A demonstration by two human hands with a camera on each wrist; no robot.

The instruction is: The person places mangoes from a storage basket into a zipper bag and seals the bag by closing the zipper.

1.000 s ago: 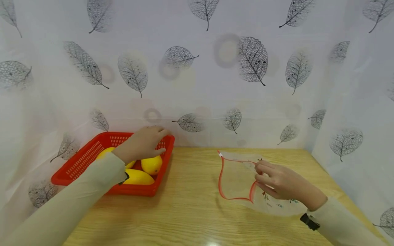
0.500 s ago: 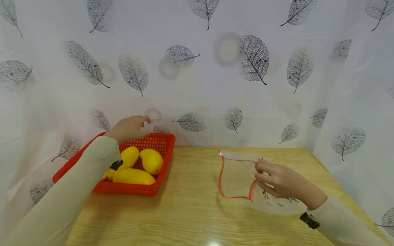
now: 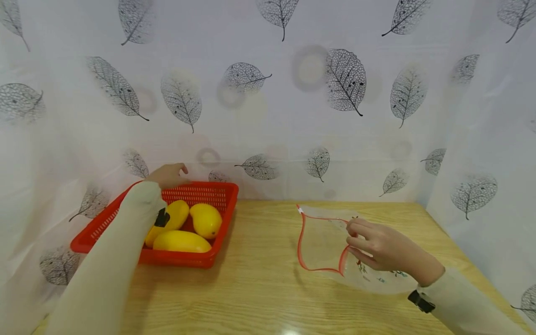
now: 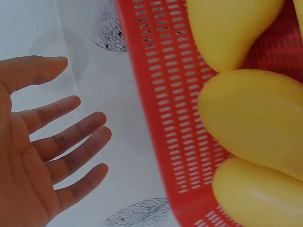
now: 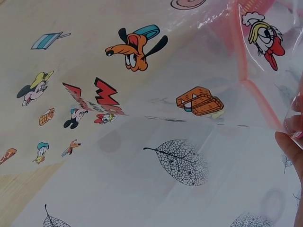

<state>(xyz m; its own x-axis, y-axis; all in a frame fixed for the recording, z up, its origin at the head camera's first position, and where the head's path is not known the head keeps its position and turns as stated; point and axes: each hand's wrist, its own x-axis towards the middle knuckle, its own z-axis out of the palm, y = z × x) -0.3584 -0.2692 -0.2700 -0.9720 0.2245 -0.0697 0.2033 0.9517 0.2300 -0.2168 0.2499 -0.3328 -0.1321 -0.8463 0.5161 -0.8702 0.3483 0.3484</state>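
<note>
My left hand [image 3: 168, 176] hovers over the back rim of a red plastic basket [image 3: 228, 204]. In the left wrist view its fingers [image 4: 75, 125] are spread and hold nothing, apart from the basket wall. Several yellow mangoes lie in the basket, among them one mango [image 3: 206, 220] at the right and another mango [image 3: 182, 241] along the front; my left sleeve covers part of the rest. On the right, my right hand [image 3: 377, 244] pinches the rim of a clear zip bag [image 3: 322, 242] with a red zip edge, its mouth spread wide. Cartoon prints cover the bag in the right wrist view.
Both basket and bag are on a light wood table [image 3: 259, 288]. A pale curtain [image 3: 284, 125] with dark leaf prints stands behind the table and along both sides. The basket's back wall is close to the curtain.
From over the basket's inside, my left hand has moved left and back to its rear rim, uncovering more mangoes. My right hand and the zip bag stay in place.
</note>
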